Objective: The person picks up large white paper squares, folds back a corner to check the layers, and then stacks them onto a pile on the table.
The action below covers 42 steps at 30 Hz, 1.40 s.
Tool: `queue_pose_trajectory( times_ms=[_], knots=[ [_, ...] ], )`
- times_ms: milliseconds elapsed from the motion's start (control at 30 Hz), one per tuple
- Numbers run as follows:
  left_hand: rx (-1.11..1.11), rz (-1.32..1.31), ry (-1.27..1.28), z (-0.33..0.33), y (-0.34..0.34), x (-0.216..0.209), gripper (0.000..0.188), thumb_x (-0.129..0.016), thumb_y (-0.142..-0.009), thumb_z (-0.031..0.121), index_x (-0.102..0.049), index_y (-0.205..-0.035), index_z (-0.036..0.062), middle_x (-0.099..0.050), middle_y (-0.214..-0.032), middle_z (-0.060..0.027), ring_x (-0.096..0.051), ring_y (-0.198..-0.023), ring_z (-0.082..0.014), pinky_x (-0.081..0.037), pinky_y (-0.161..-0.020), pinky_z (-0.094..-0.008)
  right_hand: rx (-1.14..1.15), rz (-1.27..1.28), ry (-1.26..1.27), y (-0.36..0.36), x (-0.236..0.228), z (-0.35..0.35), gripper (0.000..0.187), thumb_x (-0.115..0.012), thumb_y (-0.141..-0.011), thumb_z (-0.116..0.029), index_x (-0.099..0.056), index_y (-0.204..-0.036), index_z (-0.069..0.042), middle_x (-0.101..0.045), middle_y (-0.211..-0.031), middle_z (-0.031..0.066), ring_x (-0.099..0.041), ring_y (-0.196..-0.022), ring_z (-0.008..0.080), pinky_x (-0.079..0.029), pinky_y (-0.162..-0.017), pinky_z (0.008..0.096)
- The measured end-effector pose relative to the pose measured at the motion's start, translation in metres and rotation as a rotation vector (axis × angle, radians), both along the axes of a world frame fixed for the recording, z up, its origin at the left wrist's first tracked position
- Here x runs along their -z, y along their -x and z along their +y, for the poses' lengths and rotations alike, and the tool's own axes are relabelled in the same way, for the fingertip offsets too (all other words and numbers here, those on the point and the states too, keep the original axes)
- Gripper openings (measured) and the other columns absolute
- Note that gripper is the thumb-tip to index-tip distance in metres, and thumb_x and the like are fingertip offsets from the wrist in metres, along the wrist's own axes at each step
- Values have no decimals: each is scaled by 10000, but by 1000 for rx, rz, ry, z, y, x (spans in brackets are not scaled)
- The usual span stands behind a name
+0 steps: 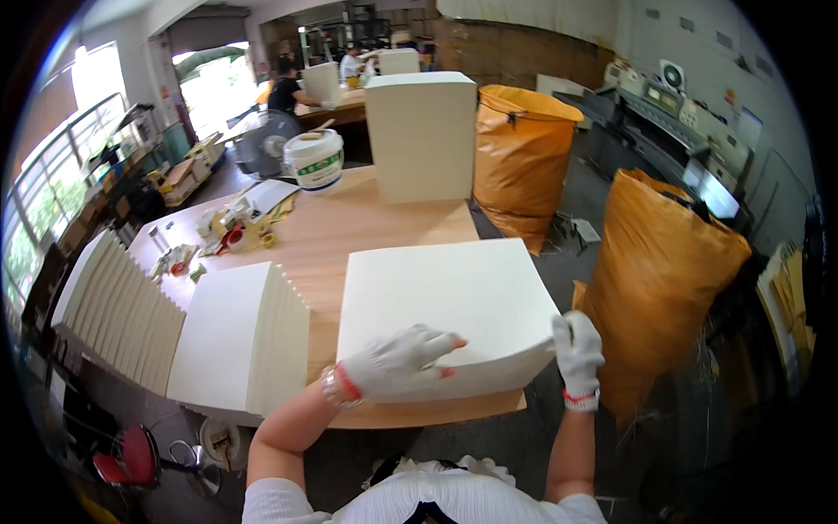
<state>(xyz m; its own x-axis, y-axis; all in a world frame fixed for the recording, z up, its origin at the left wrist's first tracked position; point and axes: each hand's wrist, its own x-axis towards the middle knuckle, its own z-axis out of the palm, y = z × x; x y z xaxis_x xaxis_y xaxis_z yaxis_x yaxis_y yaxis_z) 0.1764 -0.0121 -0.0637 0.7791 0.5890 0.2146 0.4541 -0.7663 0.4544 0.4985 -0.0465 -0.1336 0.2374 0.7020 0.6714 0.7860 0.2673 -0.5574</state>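
Note:
A thick stack of white paper sheets [436, 293] lies on the table in front of me. My left hand [397, 360], in a white glove with bare fingertips showing, rests on its top near the front edge, fingers apart. At the right front corner of the stack, my right hand [578, 349], also gloved, has its fingers closed on the edge of the upper sheets. That corner curves slightly upward. Exactly how many sheets are pinched is hidden by the fingers.
Notched paper stacks [223, 327] stand at the left, and a tall stack [421, 140] at the back. Beyond are a white bucket [314, 162] and tape rolls [236, 237]. Orange sacks [668, 271] flank the table's right side. A red stool [131, 456] sits lower left. Co-workers [286, 92] work far back.

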Motion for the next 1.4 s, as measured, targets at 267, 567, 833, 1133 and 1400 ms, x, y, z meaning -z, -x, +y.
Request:
queue_pose_trajectory(
  times_ms=[267, 567, 833, 1133, 1400],
  knots=[
    [136, 133, -125, 53, -89, 26, 121, -630, -837, 167, -636, -876, 52, -652, -1046, -93, -619, -1057, -318, -532, -861, -441, -180, -322, -7, 11, -41, 30, 283, -712, -918, -269, -582, -754, -78, -561, -708, 114, -594, -688, 328, -467, -615, 445],
    [197, -190, 280, 70, -80, 41, 115, -662, -819, 2, -549, -823, 23, -688, -1208, -157, -641, -994, -290, -527, -850, -373, -20, -122, -59, 15, -13, 33, 89, -667, -902, -147, -674, -921, -59, -527, -721, 88, -543, -636, 289, -424, -537, 417],
    [158, -145, 331, 65, -78, 30, 345, -851, -798, 106, -518, -863, 41, -682, -1261, -166, -634, -1002, -275, -525, -854, -352, 6, -219, -187, 14, -9, 34, 158, -620, -913, -72, -658, -1059, -25, -504, -711, 92, -535, -622, 269, -410, -533, 406],
    [146, -301, 318, 66, -73, 48, 518, -827, -806, 111, -632, -1279, 28, -680, -1206, -144, -637, -938, -254, -521, -837, -352, -57, -3, -107, 17, -14, 32, 121, -620, -962, -119, -641, -904, -14, -477, -664, 105, -509, -591, 290, -397, -534, 419],
    [220, -225, 168, 64, -78, 36, 493, -830, -789, 63, -685, -1260, 68, -642, -1080, -123, -635, -886, -242, -508, -777, -348, 5, -110, -202, 19, -11, 37, 258, -604, -991, -140, -574, -764, -22, -455, -643, 122, -504, -592, 307, -388, -539, 432]
  ],
)
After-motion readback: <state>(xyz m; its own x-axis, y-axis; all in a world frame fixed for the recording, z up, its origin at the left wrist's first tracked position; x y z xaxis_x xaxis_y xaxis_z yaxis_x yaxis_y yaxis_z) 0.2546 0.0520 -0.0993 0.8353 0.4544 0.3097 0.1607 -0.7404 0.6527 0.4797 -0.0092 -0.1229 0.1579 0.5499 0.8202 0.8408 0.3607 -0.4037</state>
